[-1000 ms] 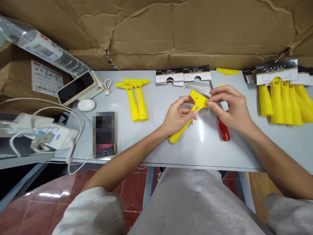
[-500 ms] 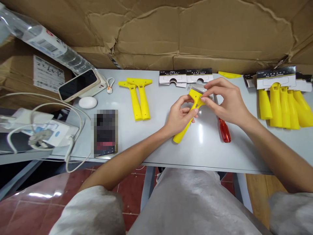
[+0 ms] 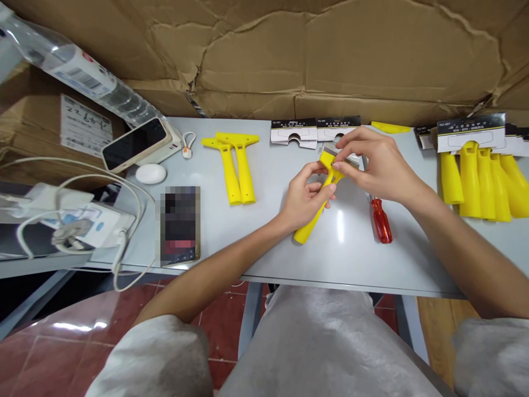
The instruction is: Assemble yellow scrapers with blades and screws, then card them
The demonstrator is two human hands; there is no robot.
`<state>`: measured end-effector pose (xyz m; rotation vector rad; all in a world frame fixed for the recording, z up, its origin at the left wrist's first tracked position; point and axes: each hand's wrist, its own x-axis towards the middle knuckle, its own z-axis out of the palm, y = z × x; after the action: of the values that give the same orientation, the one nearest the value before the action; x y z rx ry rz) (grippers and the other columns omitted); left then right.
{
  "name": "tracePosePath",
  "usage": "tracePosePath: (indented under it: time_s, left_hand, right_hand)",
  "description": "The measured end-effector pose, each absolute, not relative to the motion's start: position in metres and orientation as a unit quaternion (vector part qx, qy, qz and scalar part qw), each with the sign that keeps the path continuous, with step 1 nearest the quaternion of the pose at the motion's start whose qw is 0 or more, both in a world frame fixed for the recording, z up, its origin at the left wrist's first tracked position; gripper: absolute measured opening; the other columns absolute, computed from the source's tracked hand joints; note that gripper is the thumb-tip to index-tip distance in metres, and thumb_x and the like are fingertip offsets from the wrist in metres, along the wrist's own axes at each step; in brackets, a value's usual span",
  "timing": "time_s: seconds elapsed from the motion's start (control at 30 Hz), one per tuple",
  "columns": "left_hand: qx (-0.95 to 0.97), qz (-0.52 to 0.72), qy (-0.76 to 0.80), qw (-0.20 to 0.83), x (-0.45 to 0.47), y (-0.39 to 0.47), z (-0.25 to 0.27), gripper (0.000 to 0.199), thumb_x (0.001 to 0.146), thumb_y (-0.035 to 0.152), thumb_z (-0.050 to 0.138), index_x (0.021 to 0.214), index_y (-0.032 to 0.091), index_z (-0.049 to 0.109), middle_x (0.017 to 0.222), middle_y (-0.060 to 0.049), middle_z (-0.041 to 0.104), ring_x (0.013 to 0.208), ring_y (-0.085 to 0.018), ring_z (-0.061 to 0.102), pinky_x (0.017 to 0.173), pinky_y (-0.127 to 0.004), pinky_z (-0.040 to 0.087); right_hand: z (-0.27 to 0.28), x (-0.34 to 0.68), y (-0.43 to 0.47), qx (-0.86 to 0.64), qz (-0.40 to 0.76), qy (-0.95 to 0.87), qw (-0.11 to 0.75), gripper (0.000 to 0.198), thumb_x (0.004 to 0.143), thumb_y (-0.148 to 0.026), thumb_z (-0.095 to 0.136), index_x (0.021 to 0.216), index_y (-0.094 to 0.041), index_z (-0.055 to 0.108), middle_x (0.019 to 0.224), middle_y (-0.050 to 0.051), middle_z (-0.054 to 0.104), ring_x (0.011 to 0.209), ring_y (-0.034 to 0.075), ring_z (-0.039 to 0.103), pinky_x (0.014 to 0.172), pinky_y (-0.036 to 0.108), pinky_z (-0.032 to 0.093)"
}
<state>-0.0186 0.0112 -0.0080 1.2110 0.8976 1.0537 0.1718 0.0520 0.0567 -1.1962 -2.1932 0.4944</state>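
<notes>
My left hand (image 3: 308, 193) is closed around the handle of a yellow plastic scraper (image 3: 308, 231), which slants up and away from me. Across the scraper's head lies a thin metal plate (image 3: 328, 150). My right hand (image 3: 378, 162) pinches at the head, its thumb low against the yellow plastic and its fingers over the plate. Part of the plate is hidden behind those fingers. Just below the right hand, a screwdriver with a clear red handle (image 3: 381, 221) lies on the table.
Two yellow scraper handles (image 3: 237, 171) lie to the left, near a phone (image 3: 179, 226). Carded yellow scrapers (image 3: 469, 182) are at the right. Two printed cards (image 3: 294, 132) and a yellow piece (image 3: 390, 127) lie at the back, before a cardboard wall (image 3: 351, 55). Cables (image 3: 119, 264) and a bottle (image 3: 86, 71) crowd the left.
My right hand has shifted slightly left along the scraper's head. The metal plate, tilted up before, now sits closer to the head. My left hand keeps its hold.
</notes>
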Motion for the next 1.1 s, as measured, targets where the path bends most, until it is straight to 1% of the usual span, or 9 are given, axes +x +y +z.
tracePosePath:
  time_s: [0.17,0.37,0.73,0.9,1.1]
  left_hand:
    - [0.523,0.454,0.391,0.606,-0.0186,0.0104,-0.0066,0.044,0.087,0.038,0.077,0.123,0.023,0.055,0.133,-0.01,0.061,0.072,-0.011,0.071,0.056,-0.026,0.061]
    - [0.532,0.45,0.386,0.604,-0.0187,0.0106,-0.0063,0.043,0.089,0.04,0.075,0.122,0.023,0.053,0.135,-0.01,0.058,0.072,-0.009,0.071,0.056,-0.025,0.061]
    - [0.524,0.448,0.388,0.612,-0.0188,0.0107,-0.0058,0.042,0.088,0.039,0.076,0.12,0.023,0.053,0.136,-0.01,0.057,0.072,-0.009,0.07,0.056,-0.025,0.061]
    - [0.528,0.445,0.388,0.61,-0.0189,0.0111,-0.0066,0.043,0.088,0.041,0.076,0.12,0.024,0.053,0.134,-0.009,0.058,0.073,-0.009,0.07,0.056,-0.025,0.061]
    - [0.523,0.45,0.386,0.612,-0.0184,0.0106,-0.0061,0.043,0.087,0.039,0.077,0.12,0.023,0.053,0.135,-0.01,0.057,0.071,-0.009,0.07,0.055,-0.024,0.06]
  right_hand:
    - [0.0574,0.1729,0.0527,-0.451,0.187,-0.824,0.288,0.027,0.093,-0.04,0.064,0.093,-0.016,0.077,0.117,0.008,0.065,0.112,0.019,0.062,0.11,0.041,0.05]
    - [0.0566,0.174,0.0538,-0.44,0.185,-0.831,0.286,0.029,0.094,-0.042,0.063,0.095,-0.017,0.076,0.118,0.007,0.065,0.111,0.018,0.061,0.109,0.04,0.05]
    - [0.0562,0.174,0.0504,-0.43,0.161,-0.846,0.27,0.029,0.097,-0.04,0.057,0.099,-0.019,0.076,0.121,0.006,0.064,0.116,0.019,0.061,0.111,0.042,0.049]
    - [0.0569,0.1736,0.0497,-0.435,0.157,-0.846,0.266,0.031,0.098,-0.04,0.056,0.098,-0.018,0.077,0.121,0.007,0.064,0.117,0.02,0.059,0.112,0.043,0.049]
    - [0.0555,0.1736,0.0505,-0.441,0.164,-0.841,0.266,0.031,0.098,-0.042,0.056,0.097,-0.017,0.075,0.121,0.008,0.063,0.117,0.02,0.059,0.113,0.045,0.047]
